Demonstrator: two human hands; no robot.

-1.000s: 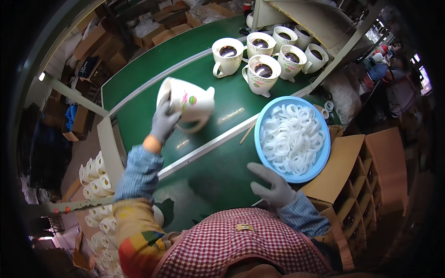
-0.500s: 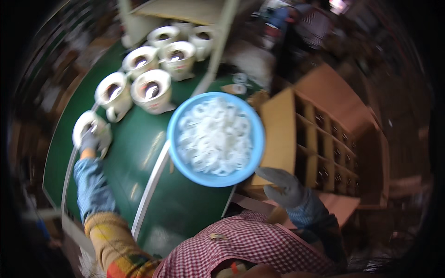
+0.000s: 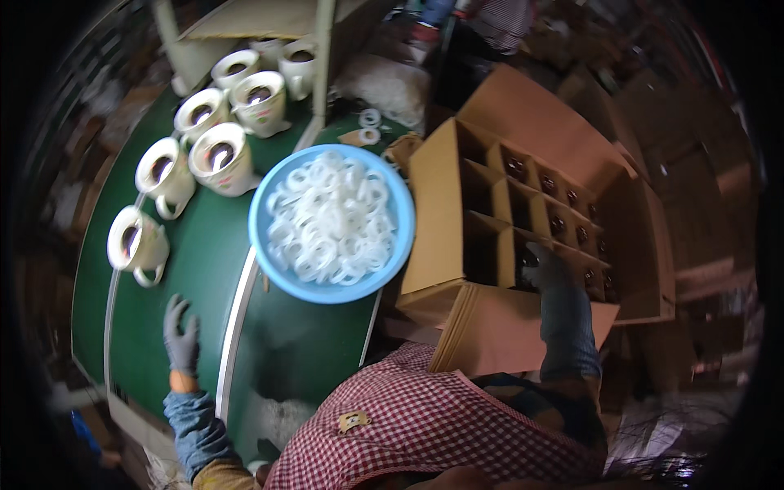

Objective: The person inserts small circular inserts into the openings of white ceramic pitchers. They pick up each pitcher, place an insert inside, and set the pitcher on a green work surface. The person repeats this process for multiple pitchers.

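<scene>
My left hand (image 3: 181,336), in a grey glove, is raised over the green table (image 3: 196,278) with its fingers apart and nothing in them. Nearest to it is a white cup (image 3: 137,245) with a handle and a dark, shiny inside. My right hand (image 3: 549,268), also gloved, reaches down into a compartment of the divided cardboard box (image 3: 437,200). Its fingertips are partly hidden by the dividers, and I cannot see whether they grip anything. Dark glossy round tops (image 3: 558,223) show in several compartments; others near the box's left side look dark inside.
Several more white cups (image 3: 222,159) stand in rows at the far left. A blue basin (image 3: 261,269) heaped with translucent white rings stands between them and the box. A post (image 3: 322,61) and shelf rise behind. Another person (image 3: 498,24) is at the far top.
My left hand has left the nearest cup and drawn back toward me. My right hand has moved from beside the basin into the box. The view has shifted too.
</scene>
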